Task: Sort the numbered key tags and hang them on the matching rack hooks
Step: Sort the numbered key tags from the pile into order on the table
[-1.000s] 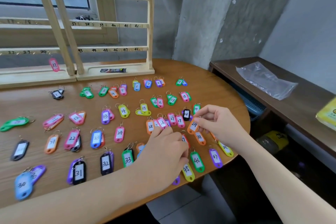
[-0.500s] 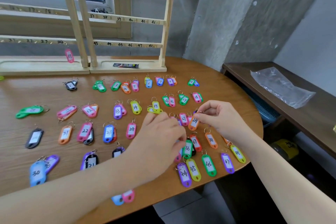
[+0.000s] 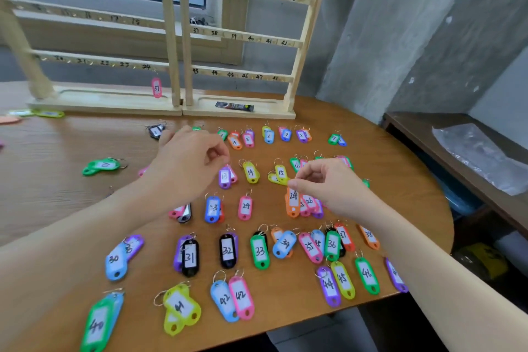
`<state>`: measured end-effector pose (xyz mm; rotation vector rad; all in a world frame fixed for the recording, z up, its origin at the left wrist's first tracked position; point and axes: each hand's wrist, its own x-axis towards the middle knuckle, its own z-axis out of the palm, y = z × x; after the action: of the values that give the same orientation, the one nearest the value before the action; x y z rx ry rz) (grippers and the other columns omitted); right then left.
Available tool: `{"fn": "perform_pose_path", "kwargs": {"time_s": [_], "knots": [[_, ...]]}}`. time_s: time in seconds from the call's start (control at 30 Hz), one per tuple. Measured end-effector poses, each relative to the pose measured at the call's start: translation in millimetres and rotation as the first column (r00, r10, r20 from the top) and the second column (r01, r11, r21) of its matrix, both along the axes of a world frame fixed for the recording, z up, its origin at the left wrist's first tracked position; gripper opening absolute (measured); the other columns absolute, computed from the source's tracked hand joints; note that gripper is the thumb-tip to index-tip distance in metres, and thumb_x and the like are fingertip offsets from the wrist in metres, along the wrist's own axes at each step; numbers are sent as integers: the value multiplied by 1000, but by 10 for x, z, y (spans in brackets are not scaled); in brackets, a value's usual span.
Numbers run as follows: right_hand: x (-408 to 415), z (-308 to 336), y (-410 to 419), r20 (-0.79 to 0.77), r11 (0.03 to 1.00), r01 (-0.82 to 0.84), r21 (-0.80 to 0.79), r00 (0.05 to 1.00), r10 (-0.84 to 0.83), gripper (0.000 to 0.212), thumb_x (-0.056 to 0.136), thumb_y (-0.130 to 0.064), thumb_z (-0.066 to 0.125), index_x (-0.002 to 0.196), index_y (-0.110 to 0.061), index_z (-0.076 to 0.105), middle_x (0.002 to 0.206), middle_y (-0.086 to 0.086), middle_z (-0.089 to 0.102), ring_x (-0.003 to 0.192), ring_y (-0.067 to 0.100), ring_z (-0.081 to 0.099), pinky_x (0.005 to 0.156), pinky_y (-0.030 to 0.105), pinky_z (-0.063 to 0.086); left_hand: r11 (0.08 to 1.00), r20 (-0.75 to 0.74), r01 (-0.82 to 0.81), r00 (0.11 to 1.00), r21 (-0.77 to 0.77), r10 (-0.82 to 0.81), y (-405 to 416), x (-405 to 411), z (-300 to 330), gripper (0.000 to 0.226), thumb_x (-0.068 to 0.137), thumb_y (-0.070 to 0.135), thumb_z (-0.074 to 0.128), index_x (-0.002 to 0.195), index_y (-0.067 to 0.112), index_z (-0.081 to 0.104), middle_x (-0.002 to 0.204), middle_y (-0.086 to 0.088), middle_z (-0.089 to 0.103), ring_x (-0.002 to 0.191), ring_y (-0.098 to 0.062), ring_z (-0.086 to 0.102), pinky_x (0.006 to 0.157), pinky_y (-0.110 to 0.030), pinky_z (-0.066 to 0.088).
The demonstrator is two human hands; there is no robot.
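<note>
While my right hand point(image 3: 328, 183) is now lifting the orange tag 24 point(image 3: 293, 200) by its ring, pinched at centre right of the frame, my left hand point(image 3: 190, 164), fingers curled on nothing I can see, is rising toward the rack point(image 3: 243, 37) at top.

Wooden table point(image 3: 57, 197): key tags point(image 3: 260, 251), rack point(image 3: 183, 100)

tags point(image 3: 259, 251) on table point(image 3: 57, 194), rack point(image 3: 177, 37) behind
</note>
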<state>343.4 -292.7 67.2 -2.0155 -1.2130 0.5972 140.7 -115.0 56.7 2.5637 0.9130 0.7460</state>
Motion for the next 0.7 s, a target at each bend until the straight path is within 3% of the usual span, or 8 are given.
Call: {"fn": "perform_pose_path", "kwargs": {"time_s": [0.1, 0.2, 0.3, 0.37, 0.5, 0.7], "knots": [[-114, -29, 181, 18, 999, -48, -23, 999, 49, 19, 88, -31, 79, 82, -13, 73, 80, 6, 75, 69, 7, 64, 75, 33, 57, 1000, 3, -29, 1000, -4, 29, 80, -172, -54, 20, 95, 29, 65, 78, 39, 60, 74, 16, 63, 96, -11, 49, 84, -31, 19], [-224, -53, 322, 82, 993, -95, -70, 991, 101, 17, 88, -36, 78, 80, -22, 73, 75, -2, 73, 64, 8, 62, 68, 35, 55, 999, -1, -47, 999, -23, 47, 141, -336, -129, 24, 94, 27, 66, 73, 38, 58, 76, 17, 63, 92, -9, 48, 81, -32, 19], [-324, -86, 434, 111, 983, -148, -105, 981, 160, 19, 88, -40, 77, 81, -23, 73, 80, 6, 73, 76, 31, 66, 71, 47, 55, 997, -4, -64, 998, -34, 63, 176, -460, -198, 19, 93, 27, 66, 76, 34, 64, 76, 17, 63, 91, -8, 46, 80, -33, 19], [-370, -96, 495, 128, 974, -187, -126, 971, 203, 19, 88, -40, 77, 81, -23, 72, 80, 9, 72, 71, 31, 62, 67, 44, 52, 996, -7, -70, 998, -56, 70, 200, -518, -225, 19, 93, 29, 66, 75, 35, 62, 78, 15, 64, 90, -8, 45, 82, -34, 20], [-414, -101, 581, 163, 960, -235, -152, 952, 259, 16, 89, -34, 77, 78, -25, 71, 68, -7, 60, 63, 6, 48, 61, 23, 43, 994, -15, -90, 996, -66, 89, 256, -627, -252, 24, 95, 32, 64, 73, 40, 57, 80, 12, 63, 88, -9, 43, 77, -32, 16], [-408, -129, 697, 248, 958, -232, -169, 931, 269, 8, 89, -34, 76, 82, -30, 73, 69, -9, 54, 63, 4, 44, 62, 24, 40, 988, 18, -127, 992, -89, 129, 379, -863, -222, 29, 97, 30, 62, 71, 40, 55, 68, 14, 53, 83, -6, 42, 76, -32, 16]]}}
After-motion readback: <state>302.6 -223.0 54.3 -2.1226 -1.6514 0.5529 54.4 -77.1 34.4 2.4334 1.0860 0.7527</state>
